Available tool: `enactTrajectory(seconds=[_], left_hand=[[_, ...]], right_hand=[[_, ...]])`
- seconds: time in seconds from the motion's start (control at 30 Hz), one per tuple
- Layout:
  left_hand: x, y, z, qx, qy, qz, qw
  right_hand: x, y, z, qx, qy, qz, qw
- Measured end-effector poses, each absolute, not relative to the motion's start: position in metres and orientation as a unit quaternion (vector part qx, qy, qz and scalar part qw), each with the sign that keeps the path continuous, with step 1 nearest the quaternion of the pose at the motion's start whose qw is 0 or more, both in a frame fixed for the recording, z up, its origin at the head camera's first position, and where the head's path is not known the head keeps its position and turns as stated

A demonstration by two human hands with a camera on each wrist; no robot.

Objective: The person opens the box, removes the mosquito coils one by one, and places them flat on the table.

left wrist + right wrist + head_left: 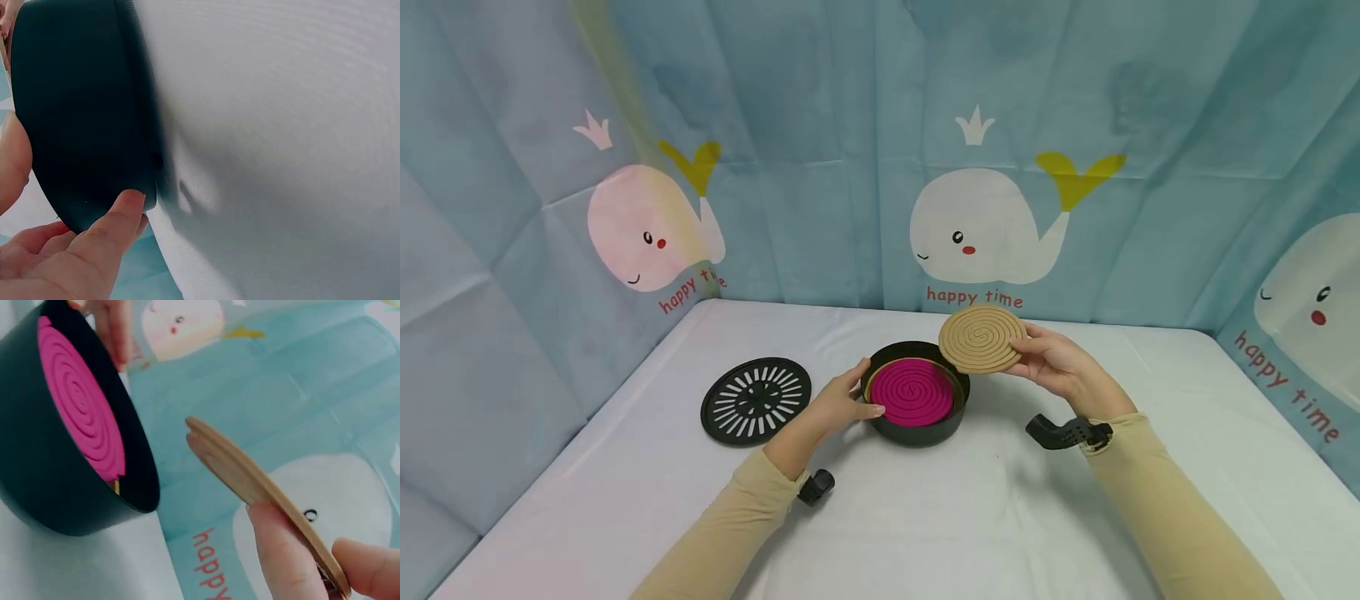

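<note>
My right hand [1052, 362] pinches a tan mosquito coil [982, 338] by its right edge, thumb and fingers on opposite faces. The coil is held up over the far right rim of a round black tin [917, 436]. Edge-on in the right wrist view, the tan coil [269, 487] slants beside the tin. Inside the tin lies a bright pink mosquito coil [912, 392], with a thin yellowish ring showing around it. My left hand [838, 402] holds the tin's left side; in the left wrist view its fingers [103, 240] press along the dark wall.
A black slotted lid [756, 402] lies on the white-covered table [925, 517], left of the tin. Behind the table hangs a light blue curtain [820, 233] printed with whales. Dark wrist cameras [1067, 432] sit on both sleeves.
</note>
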State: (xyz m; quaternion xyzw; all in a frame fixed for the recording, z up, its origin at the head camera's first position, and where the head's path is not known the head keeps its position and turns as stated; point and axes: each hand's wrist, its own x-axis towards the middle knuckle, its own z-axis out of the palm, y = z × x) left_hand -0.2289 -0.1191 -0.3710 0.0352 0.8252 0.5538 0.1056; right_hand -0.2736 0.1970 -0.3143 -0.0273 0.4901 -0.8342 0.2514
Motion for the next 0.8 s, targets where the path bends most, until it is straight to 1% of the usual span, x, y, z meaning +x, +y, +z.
enactTrajectory(seconds=[0.3,0.5,0.8], left_hand=[[-0.229,-0.119,-0.371,0.035,0.817,0.566,0.109],[-0.229,-0.119,-0.371,0.036,0.822,0.558,0.108],[-0.228,-0.118,-0.371,0.028,0.813,0.57,0.113]], right_hand=[[-0.286,0.212,-0.325,0.027,0.419,-0.88,0.222],[-0.298,0.217,-0.345,0.061,0.338,-0.912,0.225],[-0.315,0.219,-0.369,0.134,0.293,-0.917,0.234]])
